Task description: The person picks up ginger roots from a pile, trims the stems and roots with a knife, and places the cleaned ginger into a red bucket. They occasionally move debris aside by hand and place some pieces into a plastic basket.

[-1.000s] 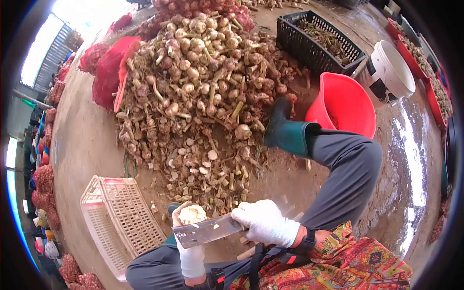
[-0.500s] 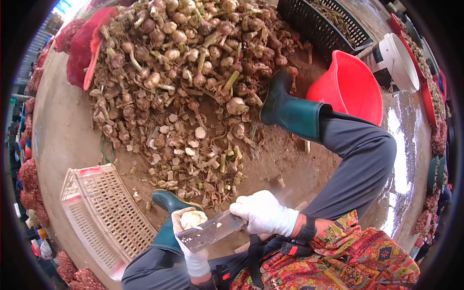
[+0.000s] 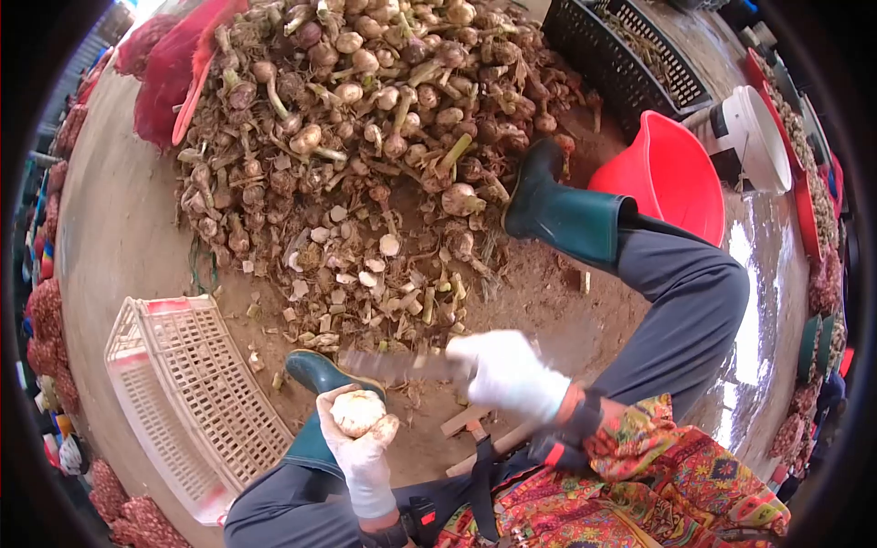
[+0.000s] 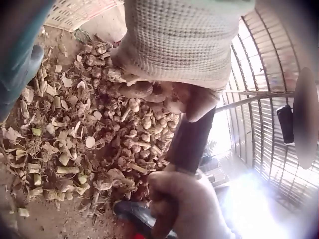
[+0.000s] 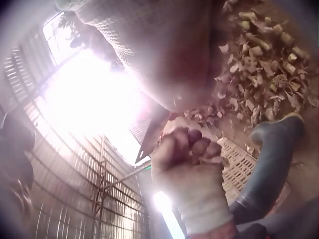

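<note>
The gloved left hand (image 3: 364,461) holds a pale garlic bulb (image 3: 357,413), fingers and thumb round its sides, above the green boot in the head view. To its right, the gloved right hand (image 3: 508,373) grips the handle of a broad knife (image 3: 393,365), whose blade is blurred and points left, just above the bulb and apart from it. In the left wrist view the dark blade (image 4: 192,142) runs between the right hand (image 4: 187,199) and the left glove (image 4: 179,45). The right wrist view has the left hand (image 5: 192,184) with curled fingers; the bulb is hard to make out there.
A heap of garlic (image 3: 365,119) with stalks lies ahead, cut stems scattered at its near edge. A cream crate (image 3: 215,393) stands left. A red basin (image 3: 681,183), white bucket (image 3: 756,142) and black crate (image 3: 607,68) are at upper right. Wood pieces (image 3: 466,420) lie between the legs.
The right hand and knife have moved up, off the bulb's near side, and the blade now blurs above it. The left hand still holds the bulb. The head view has shifted.
</note>
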Demonstrator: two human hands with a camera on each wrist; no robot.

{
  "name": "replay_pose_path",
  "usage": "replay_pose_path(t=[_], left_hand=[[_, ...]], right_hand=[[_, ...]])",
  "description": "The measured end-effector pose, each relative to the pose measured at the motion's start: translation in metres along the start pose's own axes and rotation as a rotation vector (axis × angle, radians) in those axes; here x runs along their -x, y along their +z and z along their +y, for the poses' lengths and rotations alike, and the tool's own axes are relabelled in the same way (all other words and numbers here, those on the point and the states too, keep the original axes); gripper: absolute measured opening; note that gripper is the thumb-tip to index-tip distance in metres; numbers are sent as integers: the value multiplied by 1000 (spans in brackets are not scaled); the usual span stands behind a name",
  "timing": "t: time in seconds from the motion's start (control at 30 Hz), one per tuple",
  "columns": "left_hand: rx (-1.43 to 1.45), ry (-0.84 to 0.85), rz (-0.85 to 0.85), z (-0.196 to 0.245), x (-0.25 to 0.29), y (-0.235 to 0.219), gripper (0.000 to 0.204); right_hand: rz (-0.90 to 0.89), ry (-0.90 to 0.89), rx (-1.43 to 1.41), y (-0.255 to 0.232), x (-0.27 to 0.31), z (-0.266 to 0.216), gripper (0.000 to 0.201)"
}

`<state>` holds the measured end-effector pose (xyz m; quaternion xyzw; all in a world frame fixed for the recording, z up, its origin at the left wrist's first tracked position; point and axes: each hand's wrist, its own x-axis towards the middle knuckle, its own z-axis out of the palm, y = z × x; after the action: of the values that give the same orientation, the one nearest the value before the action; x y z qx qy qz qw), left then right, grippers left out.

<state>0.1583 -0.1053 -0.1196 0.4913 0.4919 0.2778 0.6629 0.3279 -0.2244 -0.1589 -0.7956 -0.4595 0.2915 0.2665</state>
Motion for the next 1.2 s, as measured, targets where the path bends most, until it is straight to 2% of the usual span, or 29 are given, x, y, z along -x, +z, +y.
replay_pose_path(t=[0.07,0.1,0.2,0.23,0.27,0.33,0.37,0.4,0.47,0.5,0.53,0.6,0.67,0.7,0.73,0.77,0.8,0.83,0.87,0.93,1.0,1.03,1.07,1.13,1.17,1.2], left_hand=[[-69,104,-137,-15,-5,-9,61],[-212,176,-149,-10,-3,-4,57],[-193,125,-131,-15,-2,-17,57],[-319,244,-147,-13,-1,-22,57],[-317,239,-142,-11,0,-23,57],[-252,74,-164,-9,5,-22,56],[87,-75,-93,-15,5,-19,56],[-64,-34,-149,-15,3,-23,59],[-28,45,-134,-9,-3,-17,59],[22,58,-21,-13,-5,-11,54],[31,-7,-83,-17,-9,-16,55],[28,-112,-85,-10,-16,-9,70],[46,-47,-68,-9,-20,-6,73],[102,-47,-25,-19,-25,-15,68],[100,-41,-16,-17,-23,-13,68],[264,-69,-17,-13,-24,-10,67],[431,-88,-28,-8,-28,-5,65],[503,-78,-51,-9,-30,4,53],[574,-96,-65,-15,-35,6,49],[643,-83,-34,-10,-36,31,45],[662,-99,-29,-18,-35,44,42],[674,-114,-3,-21,-33,49,39],[668,-124,-1,-23,-28,53,39],[692,-84,-35,-15,-20,62,31],[692,-114,-145,-15,-22,49,32],[318,34,-233,-24,-22,34,26]], right_hand=[[-70,-119,-84,-6,11,-25,17],[-115,-130,-68,-5,14,-32,20],[-193,-145,-68,-9,14,-43,17],[-200,-146,-68,-7,14,-45,17],[-188,-170,-38,-5,12,-46,19],[-191,-186,-14,12,5,-31,21],[-217,29,100,36,-5,-4,16],[-225,225,233,43,-18,14,14],[-136,368,159,34,-18,32,15],[1,316,138,27,-15,20,13],[-17,334,135,23,-6,5,13],[63,273,-93,12,-4,-19,12],[112,320,-505,20,5,-35,14],[102,411,-833,39,8,-35,21],[34,506,-903,47,7,-34,23],[77,513,-903,60,10,-30,22],[130,512,-903,59,3,-33,22],[141,500,-912,53,-1,-33,22],[171,460,-934,46,1,-36,21],[225,417,-943,23,0,-39,20],[359,225,-858,12,0,-40,20],[402,148,-834,16,-1,-35,14],[402,159,-836,30,-2,-22,14],[-34,475,-626,72,-12,16,19],[-70,466,-623,93,-3,36,26],[-26,465,-591,82,-4,30,27]])
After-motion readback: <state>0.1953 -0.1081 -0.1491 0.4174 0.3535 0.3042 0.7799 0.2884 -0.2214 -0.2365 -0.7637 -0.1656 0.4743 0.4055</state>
